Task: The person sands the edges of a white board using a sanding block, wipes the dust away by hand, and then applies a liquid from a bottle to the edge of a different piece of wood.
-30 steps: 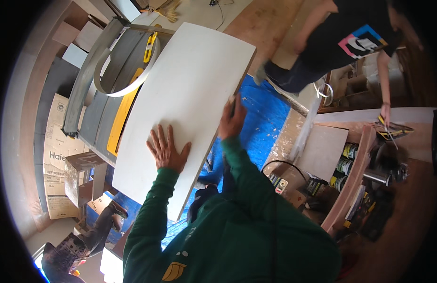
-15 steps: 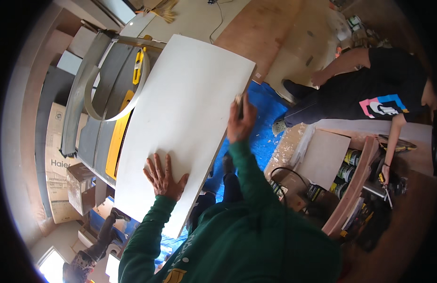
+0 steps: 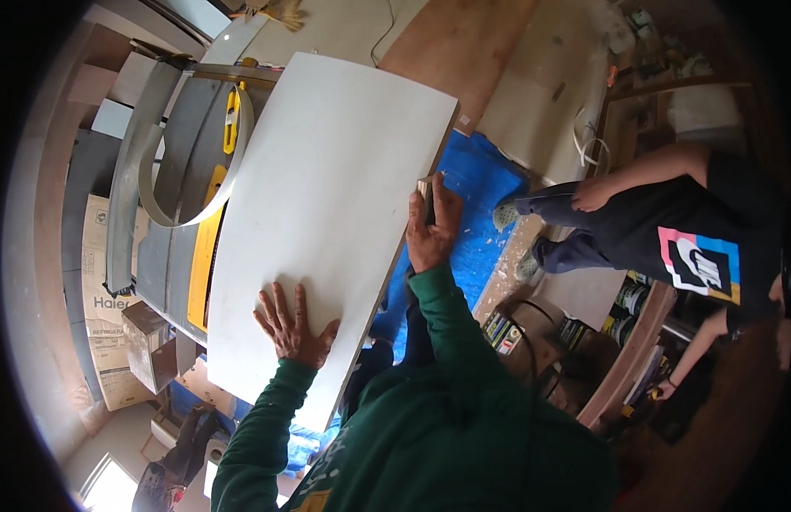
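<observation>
A large white panel lies before me, its long right edge running from far to near. Flat on its near part rests my left hand, fingers spread and holding nothing. My right hand is closed around a small wooden block, which sits against the panel's right edge. The block's underside is hidden, so I cannot tell whether anything is wrapped round it.
Left of the panel stands a grey table saw with a yellow strip, a yellow cutter and a curled white band. Blue sheeting covers the floor. A person in dark clothes is at right, near shelved cans.
My right hand and the block have moved a little nearer along the panel's edge. My left hand stays flat. The person at right has shifted position, one hand reaching lower.
</observation>
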The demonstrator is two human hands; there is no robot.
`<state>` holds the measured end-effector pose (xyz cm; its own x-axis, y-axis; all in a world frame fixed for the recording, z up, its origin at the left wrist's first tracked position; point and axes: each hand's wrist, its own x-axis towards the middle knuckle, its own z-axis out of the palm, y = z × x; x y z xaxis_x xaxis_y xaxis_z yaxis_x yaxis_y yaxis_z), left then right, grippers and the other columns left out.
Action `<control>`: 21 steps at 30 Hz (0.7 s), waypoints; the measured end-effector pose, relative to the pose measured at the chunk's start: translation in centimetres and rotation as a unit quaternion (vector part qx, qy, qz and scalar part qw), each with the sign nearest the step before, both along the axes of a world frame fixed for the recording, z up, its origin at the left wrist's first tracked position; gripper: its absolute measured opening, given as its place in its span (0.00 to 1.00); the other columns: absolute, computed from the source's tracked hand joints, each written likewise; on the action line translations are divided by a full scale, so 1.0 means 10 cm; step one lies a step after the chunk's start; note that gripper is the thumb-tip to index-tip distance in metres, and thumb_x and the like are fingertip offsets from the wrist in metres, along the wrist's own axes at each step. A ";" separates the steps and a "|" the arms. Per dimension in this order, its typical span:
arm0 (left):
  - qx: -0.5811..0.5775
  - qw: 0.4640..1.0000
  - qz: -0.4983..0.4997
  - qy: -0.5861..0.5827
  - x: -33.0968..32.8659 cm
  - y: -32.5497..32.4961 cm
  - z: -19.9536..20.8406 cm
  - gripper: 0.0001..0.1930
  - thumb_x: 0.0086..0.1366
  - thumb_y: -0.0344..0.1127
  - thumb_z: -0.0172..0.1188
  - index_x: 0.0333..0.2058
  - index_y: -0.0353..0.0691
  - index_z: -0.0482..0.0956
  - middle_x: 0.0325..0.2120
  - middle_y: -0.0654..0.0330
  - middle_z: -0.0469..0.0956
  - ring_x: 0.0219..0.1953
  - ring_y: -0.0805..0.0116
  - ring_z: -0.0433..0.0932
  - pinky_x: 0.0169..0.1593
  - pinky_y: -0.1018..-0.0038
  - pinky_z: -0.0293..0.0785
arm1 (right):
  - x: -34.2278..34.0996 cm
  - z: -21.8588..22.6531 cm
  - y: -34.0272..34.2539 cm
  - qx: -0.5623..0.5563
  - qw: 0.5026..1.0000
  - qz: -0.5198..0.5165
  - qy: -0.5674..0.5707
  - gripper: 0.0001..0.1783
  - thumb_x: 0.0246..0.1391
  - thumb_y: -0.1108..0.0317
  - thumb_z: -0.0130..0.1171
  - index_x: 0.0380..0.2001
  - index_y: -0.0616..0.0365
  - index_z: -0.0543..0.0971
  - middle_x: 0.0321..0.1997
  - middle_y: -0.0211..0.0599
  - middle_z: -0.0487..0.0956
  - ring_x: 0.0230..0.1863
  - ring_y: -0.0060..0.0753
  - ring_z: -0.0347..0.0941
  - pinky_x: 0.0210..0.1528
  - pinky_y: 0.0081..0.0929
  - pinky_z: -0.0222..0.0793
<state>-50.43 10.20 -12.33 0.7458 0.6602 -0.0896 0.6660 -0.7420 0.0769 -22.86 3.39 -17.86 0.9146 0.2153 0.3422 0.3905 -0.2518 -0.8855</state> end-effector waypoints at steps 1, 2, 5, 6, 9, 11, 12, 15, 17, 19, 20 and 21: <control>0.007 1.000 -0.001 0.001 0.01 -0.06 -0.02 0.46 0.55 0.68 0.53 0.67 0.50 0.54 0.69 0.45 0.43 0.70 0.39 0.37 0.65 0.36 0.29 | 0.07 0.02 -0.05 -0.005 1.000 0.000 0.005 0.25 0.57 0.62 0.59 0.55 0.62 0.73 0.44 0.52 0.75 0.46 0.49 0.69 0.50 0.40 0.68; 0.004 1.000 0.000 0.002 0.03 -0.12 -0.01 0.46 0.55 0.68 0.53 0.67 0.50 0.54 0.69 0.45 0.43 0.70 0.39 0.37 0.65 0.36 0.29 | 0.29 0.06 -0.06 -0.058 0.998 0.016 -0.027 0.24 0.57 0.62 0.59 0.55 0.62 0.73 0.45 0.51 0.75 0.46 0.48 0.69 0.50 0.39 0.68; 0.001 1.000 0.001 0.013 0.22 -0.21 0.03 0.45 0.56 0.70 0.51 0.67 0.51 0.55 0.68 0.45 0.44 0.70 0.39 0.38 0.65 0.36 0.28 | 1.44 0.00 0.13 -0.096 0.989 -0.033 -0.105 0.24 0.56 0.63 0.59 0.54 0.62 0.74 0.44 0.50 0.74 0.47 0.49 0.68 0.49 0.39 0.67; -0.003 1.000 -0.003 0.009 0.26 -0.22 0.01 0.45 0.56 0.69 0.51 0.66 0.51 0.55 0.68 0.45 0.45 0.70 0.39 0.39 0.65 0.36 0.28 | 1.80 0.02 0.17 -0.068 0.995 -0.024 -0.063 0.24 0.56 0.62 0.60 0.54 0.62 0.74 0.45 0.51 0.74 0.47 0.49 0.68 0.50 0.40 0.66; -0.010 1.000 -0.003 0.002 0.26 -0.23 0.02 0.44 0.55 0.69 0.52 0.66 0.52 0.56 0.68 0.45 0.45 0.70 0.39 0.39 0.65 0.36 0.28 | 1.74 0.02 0.09 -0.090 0.993 -0.002 -0.073 0.25 0.55 0.62 0.60 0.54 0.62 0.74 0.46 0.52 0.75 0.46 0.50 0.68 0.51 0.41 0.65; -0.007 1.000 0.012 -0.008 0.26 -0.25 0.02 0.44 0.55 0.68 0.53 0.66 0.52 0.57 0.68 0.46 0.45 0.70 0.39 0.39 0.65 0.36 0.28 | 1.16 -0.03 -0.01 -0.113 0.987 0.027 -0.112 0.26 0.53 0.62 0.63 0.54 0.61 0.75 0.43 0.51 0.74 0.45 0.50 0.68 0.50 0.43 0.65; -0.009 1.000 0.012 -0.007 0.27 -0.25 0.02 0.44 0.54 0.68 0.54 0.66 0.52 0.58 0.68 0.46 0.45 0.70 0.39 0.40 0.65 0.36 0.28 | 0.82 -0.04 -0.12 -0.093 0.991 0.035 -0.090 0.26 0.51 0.62 0.65 0.53 0.61 0.76 0.40 0.51 0.74 0.44 0.50 0.68 0.49 0.44 0.66; -0.006 1.000 0.012 -0.004 0.28 -0.32 0.01 0.45 0.53 0.67 0.56 0.66 0.52 0.58 0.68 0.47 0.46 0.70 0.39 0.40 0.65 0.36 0.28 | 0.58 -0.02 -0.30 -0.076 0.990 0.042 -0.111 0.27 0.50 0.62 0.66 0.53 0.59 0.76 0.39 0.49 0.74 0.43 0.48 0.67 0.49 0.44 0.66; -0.002 1.000 0.009 -0.017 0.35 -0.33 0.00 0.45 0.52 0.67 0.57 0.66 0.52 0.58 0.68 0.47 0.45 0.70 0.40 0.39 0.65 0.36 0.28 | 1.11 0.00 -0.14 -0.092 0.986 0.030 -0.133 0.24 0.51 0.63 0.64 0.51 0.60 0.76 0.39 0.51 0.75 0.43 0.50 0.68 0.49 0.42 0.66; -0.006 1.000 -0.001 -0.023 0.42 -0.30 0.03 0.46 0.51 0.66 0.59 0.66 0.53 0.58 0.68 0.46 0.45 0.70 0.39 0.39 0.65 0.36 0.29 | 1.84 0.09 0.05 -0.086 0.988 0.009 -0.131 0.22 0.54 0.62 0.61 0.50 0.61 0.77 0.42 0.54 0.75 0.44 0.51 0.68 0.50 0.42 0.65; -0.004 1.000 -0.001 -0.024 0.44 -0.28 0.01 0.46 0.51 0.66 0.59 0.66 0.53 0.58 0.68 0.46 0.45 0.70 0.39 0.39 0.65 0.36 0.29 | 2.04 0.17 0.11 -0.082 0.990 0.005 -0.115 0.22 0.55 0.61 0.59 0.50 0.62 0.77 0.43 0.55 0.76 0.44 0.52 0.68 0.51 0.43 0.64; -0.005 1.000 -0.003 -0.023 0.43 -0.28 0.00 0.46 0.51 0.65 0.59 0.66 0.53 0.58 0.68 0.46 0.45 0.70 0.39 0.40 0.65 0.36 0.29 | 1.99 0.14 0.10 -0.083 0.990 0.004 -0.112 0.22 0.55 0.61 0.59 0.50 0.62 0.77 0.43 0.55 0.76 0.44 0.52 0.68 0.51 0.43 0.64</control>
